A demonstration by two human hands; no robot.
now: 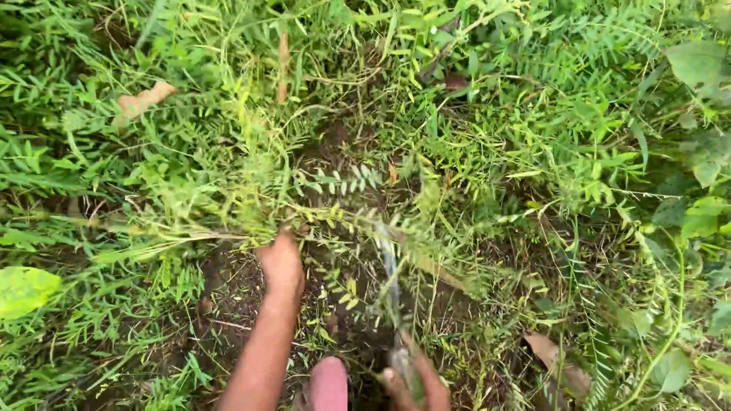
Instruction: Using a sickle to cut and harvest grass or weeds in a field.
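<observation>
From the head camera we look straight down into a tangle of green weeds. Our left hand point(282, 262) reaches forward and is closed in a fist around a bunch of thin, feathery-leaved green weed stems point(228, 228), gathered just above the patch of dark bare soil point(228, 297). The stems fan out up and to the left from that fist, so the grip sits low, close to where they come out of the ground.

Our right hand point(415, 384) sits at the bottom edge, fingers wrapped round the handle of a narrow grey metal blade point(388, 266). The blade is blurred, so we cannot tell its exact shape; it points up and away from us, its far end just right of the gripped bunch. A pink rounded shape point(329, 384) shows between the two arms at the bottom; we cannot tell what it is.

We judge these stems to be light, soft and springy: they bend rather than snap, and the small leaflets would strip off if squeezed high up. Low on the bunch, where the stalks run together and are firmest, looks like the best place to hold. Damp leaves may be slippery, so a full fist suits better than fingertips.

Round about lie dry brown fallen leaves point(141, 99), and a broad yellow-green leaf point(27, 289) lies at the left edge.
</observation>
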